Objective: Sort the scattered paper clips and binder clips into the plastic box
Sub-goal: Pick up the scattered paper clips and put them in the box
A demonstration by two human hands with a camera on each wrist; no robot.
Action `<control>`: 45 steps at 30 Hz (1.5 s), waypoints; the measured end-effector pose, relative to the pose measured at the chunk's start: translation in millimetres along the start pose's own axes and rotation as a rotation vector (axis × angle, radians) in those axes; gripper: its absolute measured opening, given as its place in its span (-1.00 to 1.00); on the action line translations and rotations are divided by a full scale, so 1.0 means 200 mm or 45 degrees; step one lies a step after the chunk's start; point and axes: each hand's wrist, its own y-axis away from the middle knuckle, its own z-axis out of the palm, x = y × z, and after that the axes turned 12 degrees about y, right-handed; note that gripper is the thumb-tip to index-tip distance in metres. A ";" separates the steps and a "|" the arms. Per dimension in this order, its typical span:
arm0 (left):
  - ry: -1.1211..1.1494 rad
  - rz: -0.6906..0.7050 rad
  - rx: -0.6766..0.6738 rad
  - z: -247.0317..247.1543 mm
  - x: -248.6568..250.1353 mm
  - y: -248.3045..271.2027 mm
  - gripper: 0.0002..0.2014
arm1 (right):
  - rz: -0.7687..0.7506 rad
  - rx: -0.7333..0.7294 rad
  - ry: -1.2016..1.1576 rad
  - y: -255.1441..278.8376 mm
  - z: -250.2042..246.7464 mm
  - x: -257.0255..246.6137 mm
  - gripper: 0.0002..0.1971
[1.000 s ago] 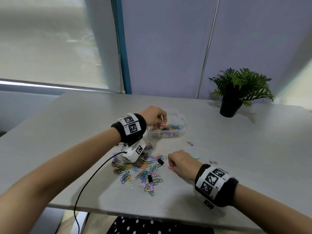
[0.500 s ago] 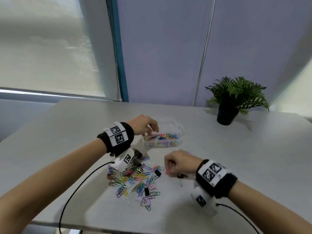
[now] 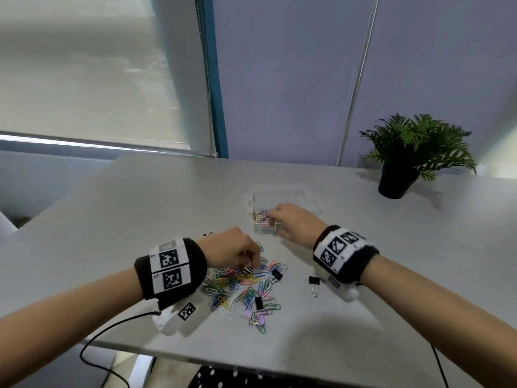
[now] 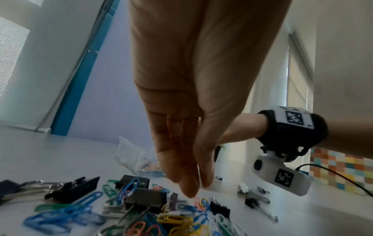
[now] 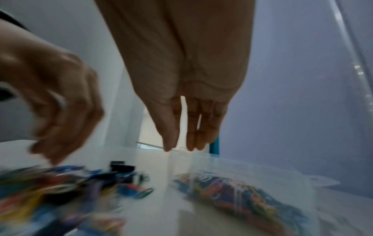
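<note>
1. The left hand [image 3: 232, 249] hovers at the far edge of the scattered clips [image 3: 246, 287], on the near-left side of the plastic box [image 3: 282, 197]; fingertips and thumb drawn together, a held clip not discernible.
2. A lone black binder clip [image 3: 314, 282] lies on the table [image 3: 140, 208], nearer than the box.
3. The right hand [image 3: 293, 222] reaches over the box, fingers extended downward, slightly parted, holding nothing.
</note>
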 end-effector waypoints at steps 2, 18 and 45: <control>-0.027 -0.018 -0.004 0.02 0.00 0.00 -0.81 | -0.169 -0.096 -0.044 0.10 0.03 -0.07 -0.80; -0.107 -0.060 -0.071 0.07 0.04 -0.06 -0.84 | 0.026 -0.308 0.130 0.26 0.05 0.05 -0.85; 0.351 -0.181 0.106 0.11 0.04 -0.22 -0.89 | 0.043 -0.352 -0.078 0.26 0.10 -0.09 -0.96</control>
